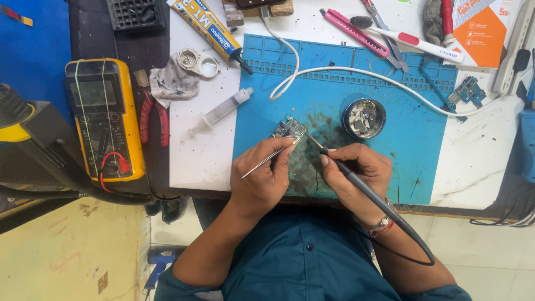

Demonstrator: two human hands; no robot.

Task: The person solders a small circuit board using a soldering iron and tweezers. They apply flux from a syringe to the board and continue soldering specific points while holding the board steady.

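Fingers (pixel 278 161) of the left hand (pixel 262 181) are pinched closed around thin metal tweezers (pixel 270 158), whose tips reach up and to the right onto a small circuit board (pixel 289 128). Right-hand fingers (pixel 348 159) are wrapped around a dark soldering iron (pixel 356 184), held like a pen in the right hand (pixel 356 173); its fine tip (pixel 312 140) points up and left, ending just beside the board's lower right corner. So the board lies just above both hands, at the spot where the two tool tips meet.

Seen from the head camera looking down, the board rests on a blue silicone work mat (pixel 423 145) that covers part of a white surface (pixel 195 150). Near the board, to its right, sits a round metal tin (pixel 364 118). A white cable (pixel 356 71) loops across the mat's upper part. Left of the mat lies a clear syringe (pixel 220 111), and farther left a yellow multimeter (pixel 105 120) with red-handled pliers (pixel 153 117) beside it. A second small circuit board (pixel 468 92) lies at the mat's right edge.
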